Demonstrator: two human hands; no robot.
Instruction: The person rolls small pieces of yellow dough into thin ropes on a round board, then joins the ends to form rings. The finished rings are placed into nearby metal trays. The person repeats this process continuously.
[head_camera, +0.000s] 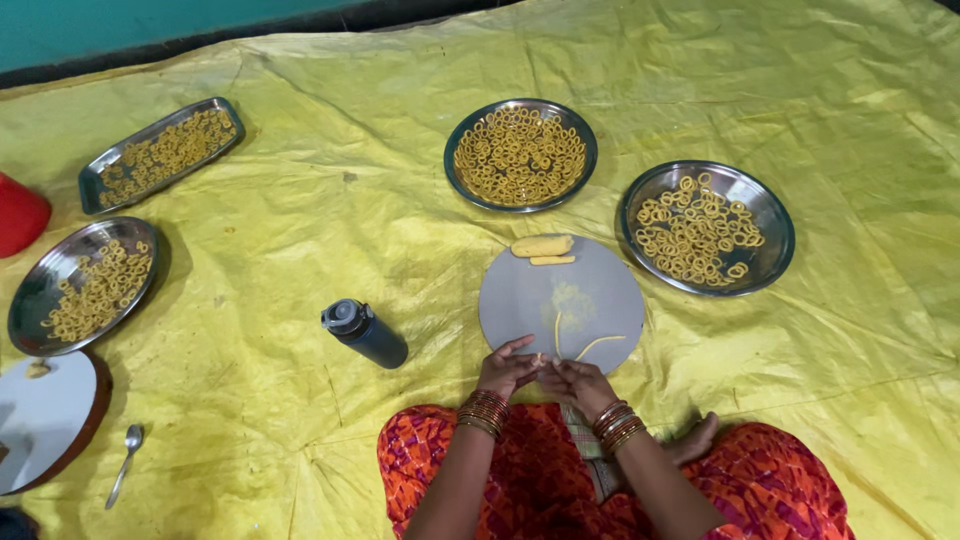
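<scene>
My left hand (507, 367) and my right hand (579, 384) meet at the near edge of a round grey board (610, 290), pinching a thin strand of yellow dough (557, 333) between the fingertips. A second curved dough strand (597, 344) lies on the board by my right hand. Two dough logs (542, 246) rest at the board's far edge. Both wrists wear stacked bangles.
Steel plates of small dough rings sit around: one round plate (520, 155) ahead, one (707, 228) at right, one (82, 284) at left, plus a rectangular tray (160, 153). A dark bottle (365, 333) lies left of the board. Spoon (125, 463), another board (45, 418), red container (18, 215).
</scene>
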